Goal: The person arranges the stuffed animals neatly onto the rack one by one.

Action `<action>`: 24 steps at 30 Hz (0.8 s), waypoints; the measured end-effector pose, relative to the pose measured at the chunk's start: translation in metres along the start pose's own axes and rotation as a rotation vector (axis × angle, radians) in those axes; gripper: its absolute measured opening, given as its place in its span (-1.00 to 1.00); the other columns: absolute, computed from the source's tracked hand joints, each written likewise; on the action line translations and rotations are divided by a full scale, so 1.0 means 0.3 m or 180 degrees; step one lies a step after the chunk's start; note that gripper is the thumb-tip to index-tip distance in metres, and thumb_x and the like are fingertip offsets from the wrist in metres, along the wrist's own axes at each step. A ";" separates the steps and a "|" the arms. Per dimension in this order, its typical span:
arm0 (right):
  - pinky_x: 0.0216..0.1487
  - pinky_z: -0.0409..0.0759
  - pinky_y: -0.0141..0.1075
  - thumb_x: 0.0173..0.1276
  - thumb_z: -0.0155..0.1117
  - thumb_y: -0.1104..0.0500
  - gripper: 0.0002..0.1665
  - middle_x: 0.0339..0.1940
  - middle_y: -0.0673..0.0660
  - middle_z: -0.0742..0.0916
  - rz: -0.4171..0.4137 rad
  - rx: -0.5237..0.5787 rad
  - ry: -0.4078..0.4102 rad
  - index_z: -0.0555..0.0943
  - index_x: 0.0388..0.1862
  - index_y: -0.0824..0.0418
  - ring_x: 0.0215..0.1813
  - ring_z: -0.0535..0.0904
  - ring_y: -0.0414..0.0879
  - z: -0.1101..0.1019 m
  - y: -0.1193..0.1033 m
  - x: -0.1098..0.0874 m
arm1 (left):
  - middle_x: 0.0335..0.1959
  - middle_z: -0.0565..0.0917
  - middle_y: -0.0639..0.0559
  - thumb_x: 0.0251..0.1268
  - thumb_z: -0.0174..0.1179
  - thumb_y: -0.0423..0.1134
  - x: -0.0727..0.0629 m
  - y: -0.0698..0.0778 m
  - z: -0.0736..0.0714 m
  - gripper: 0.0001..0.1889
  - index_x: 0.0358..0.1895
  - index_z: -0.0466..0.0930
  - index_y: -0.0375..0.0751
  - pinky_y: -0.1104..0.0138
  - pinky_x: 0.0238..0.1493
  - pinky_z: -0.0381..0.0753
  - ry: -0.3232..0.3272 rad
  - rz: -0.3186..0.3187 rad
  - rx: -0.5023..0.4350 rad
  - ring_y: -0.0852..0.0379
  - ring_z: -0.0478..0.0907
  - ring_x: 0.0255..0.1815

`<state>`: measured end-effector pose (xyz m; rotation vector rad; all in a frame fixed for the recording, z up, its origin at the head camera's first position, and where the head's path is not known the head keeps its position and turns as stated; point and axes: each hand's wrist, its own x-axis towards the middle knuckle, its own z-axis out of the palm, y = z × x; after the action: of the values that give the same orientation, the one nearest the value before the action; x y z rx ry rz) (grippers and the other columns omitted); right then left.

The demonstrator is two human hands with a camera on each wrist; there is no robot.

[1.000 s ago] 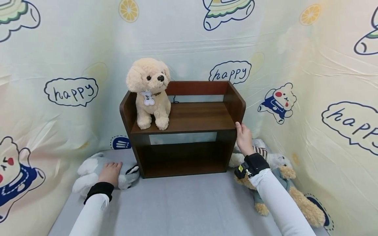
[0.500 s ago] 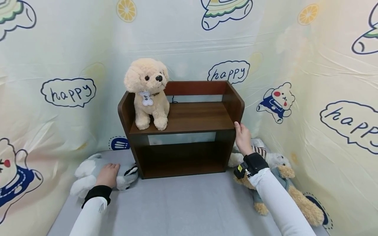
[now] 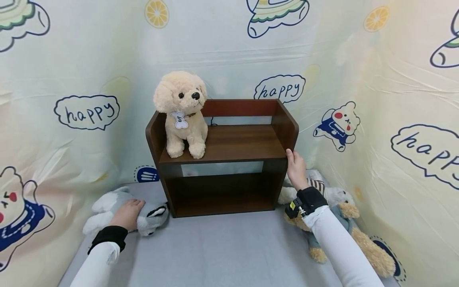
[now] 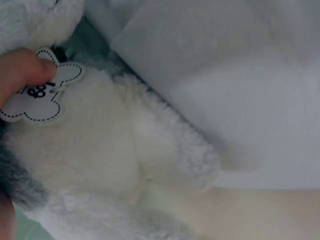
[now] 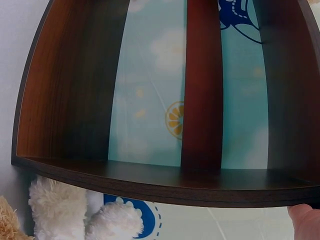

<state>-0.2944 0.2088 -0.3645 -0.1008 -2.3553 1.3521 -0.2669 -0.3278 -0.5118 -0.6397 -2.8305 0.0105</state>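
My left hand [image 3: 127, 215] grips a grey-and-white plush dog [image 3: 112, 199] that lies on its side, left of the shelf. In the left wrist view the thumb [image 4: 37, 70] presses on its bone-shaped tag [image 4: 42, 102], and pale belly fur shows below. A dark brown two-tier shelf [image 3: 247, 143] stands in the middle, and my right hand [image 3: 297, 169] holds the front edge of its right side panel. Only one digit [image 5: 304, 220] shows there in the right wrist view. On the upper tier, at the left, sits a cream plush dog [image 3: 184, 119] with a bone tag.
Right of the shelf lie more plush toys: a white one [image 3: 337, 195] in a striped top and a tan one [image 3: 369, 247] in blue, partly behind the right forearm. Under everything is a grey surface [image 3: 215, 255]. Printed curtains [image 3: 222, 48] enclose the back and sides.
My left hand has shifted a little left and closer, and the grey-and-white plush dog has moved and turned slightly with it. My right hand stays on the shelf's side panel.
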 end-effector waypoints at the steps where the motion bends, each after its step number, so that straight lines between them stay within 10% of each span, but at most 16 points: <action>1: -0.35 0.21 -0.24 0.46 -0.28 -0.11 -0.40 -0.47 0.19 0.35 0.0008 -0.0016 0.0003 0.43 -0.19 0.43 -0.34 0.30 0.06 0.000 0.000 0.000 | -0.22 0.57 -0.33 -0.46 0.42 -0.46 -0.002 0.001 -0.005 -0.42 -0.13 0.49 -0.51 -0.02 0.00 0.38 -0.0034 0.0026 -0.0008 -0.29 0.45 -0.10; 12: -0.31 0.23 -0.23 0.47 -0.30 -0.12 -0.40 -0.35 0.28 0.46 0.0035 -0.0020 -0.0042 0.42 -0.16 0.42 -0.29 0.32 0.08 -0.002 -0.003 0.000 | -0.14 0.58 -0.32 -0.29 0.40 -0.44 -0.021 0.011 -0.064 -0.47 -0.07 0.51 -0.49 -0.04 -0.02 0.40 -0.0416 0.0087 -0.0071 -0.29 0.47 -0.07; 24: -0.24 0.26 -0.20 0.46 -0.31 -0.13 -0.39 -0.25 0.31 0.50 0.0061 0.0060 -0.0114 0.41 -0.12 0.42 -0.23 0.33 0.09 -0.008 -0.004 -0.003 | -0.16 0.58 -0.30 -0.35 0.43 -0.37 -0.059 0.042 -0.151 -0.41 -0.08 0.51 -0.52 -0.03 -0.03 0.42 -0.0294 0.0244 -0.0214 -0.27 0.48 -0.08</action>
<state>-0.2925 0.2100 -0.3627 -0.0945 -2.3764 1.3958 -0.2354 -0.3260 -0.4727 -0.7817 -2.9037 -0.0432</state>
